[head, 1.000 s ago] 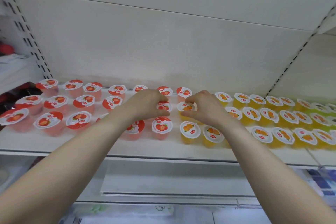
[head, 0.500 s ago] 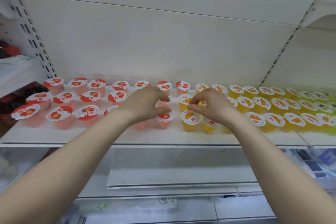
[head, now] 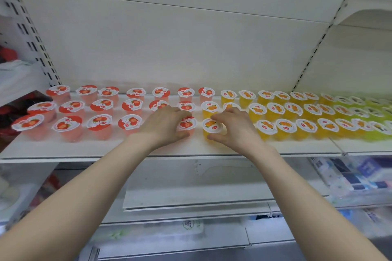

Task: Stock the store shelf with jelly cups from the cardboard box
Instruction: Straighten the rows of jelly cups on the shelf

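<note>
On shelf, left hand, right hand clasp cups.

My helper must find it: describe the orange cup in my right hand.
On the white shelf, look at the front row, where red meets orange. It is the leftmost orange cup, beside the last red cup, and the only one the right hand grips.

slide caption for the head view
Left hand grips a red jelly cup, right hand an orange jelly cup, on the shelf.
</note>
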### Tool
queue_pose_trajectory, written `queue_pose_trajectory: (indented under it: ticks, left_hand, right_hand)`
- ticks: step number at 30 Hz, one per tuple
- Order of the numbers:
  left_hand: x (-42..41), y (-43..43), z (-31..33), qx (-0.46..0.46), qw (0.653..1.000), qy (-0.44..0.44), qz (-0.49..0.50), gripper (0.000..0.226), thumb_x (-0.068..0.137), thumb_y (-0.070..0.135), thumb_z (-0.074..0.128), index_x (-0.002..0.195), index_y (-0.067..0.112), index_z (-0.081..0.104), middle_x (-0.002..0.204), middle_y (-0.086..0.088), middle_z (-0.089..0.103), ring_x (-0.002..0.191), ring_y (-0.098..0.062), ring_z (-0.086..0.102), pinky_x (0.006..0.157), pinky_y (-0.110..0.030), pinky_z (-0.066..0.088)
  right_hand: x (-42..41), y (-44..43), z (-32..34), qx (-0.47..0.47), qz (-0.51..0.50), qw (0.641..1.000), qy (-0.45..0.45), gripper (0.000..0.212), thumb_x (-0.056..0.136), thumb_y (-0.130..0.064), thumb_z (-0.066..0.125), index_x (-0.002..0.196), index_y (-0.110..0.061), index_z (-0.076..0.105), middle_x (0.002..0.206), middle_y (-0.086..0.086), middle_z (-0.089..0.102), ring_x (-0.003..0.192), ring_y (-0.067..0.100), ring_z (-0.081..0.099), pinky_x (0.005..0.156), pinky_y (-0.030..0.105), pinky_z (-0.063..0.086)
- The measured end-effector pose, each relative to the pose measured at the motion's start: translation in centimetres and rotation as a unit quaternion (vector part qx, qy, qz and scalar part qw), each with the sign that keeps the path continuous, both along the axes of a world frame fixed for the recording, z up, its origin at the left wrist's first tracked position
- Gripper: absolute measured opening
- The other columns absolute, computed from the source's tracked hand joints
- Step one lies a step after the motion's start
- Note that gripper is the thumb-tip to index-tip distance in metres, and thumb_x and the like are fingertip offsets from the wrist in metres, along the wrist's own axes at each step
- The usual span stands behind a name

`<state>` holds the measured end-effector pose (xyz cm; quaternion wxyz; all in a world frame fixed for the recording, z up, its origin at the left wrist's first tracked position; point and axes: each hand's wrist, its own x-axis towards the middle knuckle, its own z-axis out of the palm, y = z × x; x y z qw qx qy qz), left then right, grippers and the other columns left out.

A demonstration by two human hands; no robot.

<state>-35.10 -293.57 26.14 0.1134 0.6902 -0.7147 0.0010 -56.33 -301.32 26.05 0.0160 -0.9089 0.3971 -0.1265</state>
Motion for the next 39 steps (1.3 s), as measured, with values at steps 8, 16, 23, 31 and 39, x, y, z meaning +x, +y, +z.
queue_pose_trajectory:
  ticks: [8,16,23,31,39]
  left_hand:
    - [-4.1,-0.9,-0.4,-0.068,0.997,-0.004,-0.041,0.066,0.076,0.062,0.067,0.133,0.032,0.049,0.133,0.006,0.052,0.123,-0.019,0.043,0.102,-0.034,0.037]
    - [-6.6,-1.9,-1.5,-0.095,0.995,0.012,-0.002,0.041,0.084,0.051,0.065,0.118,0.029,0.058,0.124,0.004,0.056,0.115,-0.020,0.046,0.096,-0.032,0.039]
    - [-5.1,0.4,-2.0,-0.141,0.989,0.017,0.031,0.048,0.077,0.051,0.072,0.116,0.026,0.063,0.119,0.000,0.060,0.116,-0.026,0.049,0.100,-0.039,0.038]
    - [2.4,5.7,-2.3,-0.176,0.972,0.021,0.156,0.052,0.076,0.051,0.074,0.119,0.024,0.062,0.120,0.000,0.062,0.115,-0.027,0.050,0.096,-0.039,0.039]
    - [4.3,4.7,-2.3,-0.100,0.988,0.014,0.118,0.047,0.079,0.056,0.065,0.117,0.028,0.059,0.116,0.005,0.064,0.115,-0.024,0.048,0.097,-0.032,0.032]
  right_hand:
    - [-5.8,-1.2,1.1,-0.022,-0.039,0.999,-0.005,0.052,0.071,-0.054,0.077,0.115,-0.031,0.061,0.117,-0.006,0.063,0.119,0.021,0.046,0.098,0.040,0.037]
    - [-6.5,-1.4,0.6,-0.046,-0.027,0.998,0.015,0.035,0.082,-0.045,0.070,0.112,-0.029,0.062,0.113,-0.005,0.064,0.117,0.022,0.046,0.094,0.038,0.035]
    - [-6.1,-1.0,0.9,-0.071,-0.005,0.997,0.025,0.046,0.080,-0.054,0.067,0.117,-0.027,0.063,0.122,-0.004,0.063,0.120,0.023,0.048,0.098,0.040,0.034]
    - [1.8,1.2,1.1,-0.073,0.097,0.991,-0.051,0.047,0.085,-0.046,0.066,0.125,-0.022,0.063,0.122,0.003,0.066,0.120,0.029,0.051,0.099,0.043,0.037]
    - [7.0,2.1,0.3,-0.046,0.029,0.996,0.068,0.042,0.088,-0.051,0.056,0.123,-0.027,0.056,0.125,-0.002,0.063,0.123,0.026,0.044,0.100,0.041,0.034]
